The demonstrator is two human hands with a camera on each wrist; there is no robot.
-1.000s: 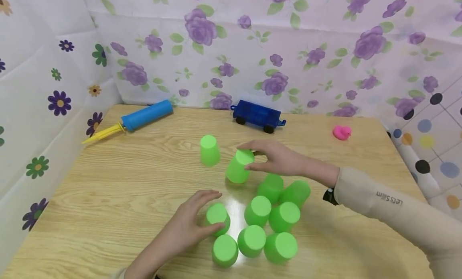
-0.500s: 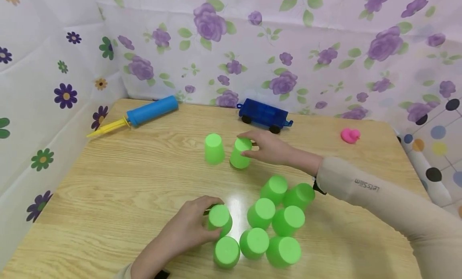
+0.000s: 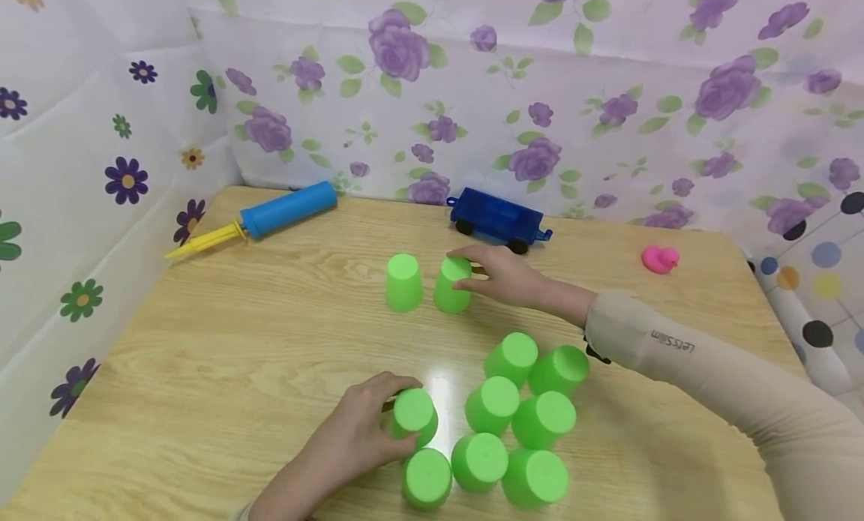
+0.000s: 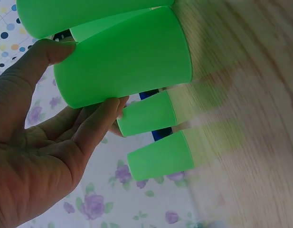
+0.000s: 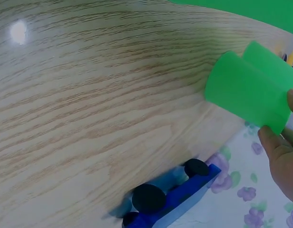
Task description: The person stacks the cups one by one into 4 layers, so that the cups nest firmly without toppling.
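Note:
Green plastic cups stand upside down on the wooden table. My right hand (image 3: 502,277) grips one green cup (image 3: 451,292) near its closed top, thumb on one side and fingers on the other. To its left, a small gap away, stands another cup (image 3: 403,287). Nearer the front, my left hand (image 3: 361,423) holds a cup (image 4: 122,59) between thumb and fingers, its rim at the tabletop in the left wrist view. Right in front of that one is a further cup (image 3: 427,478). Several more, such as this cup (image 3: 491,405), are grouped to its right.
A blue toy wagon (image 3: 498,217) sits at the back, just beyond my right hand. At the back left lies a blue and yellow hand pump (image 3: 286,208). A pink rubber duck (image 3: 659,259) is at the back right. Flowered sheets (image 3: 466,86) hang behind the table.
My right hand has moved its cup back, away from me, and set it down beside the single cup. My left hand has closed its fingers round the front left cup.

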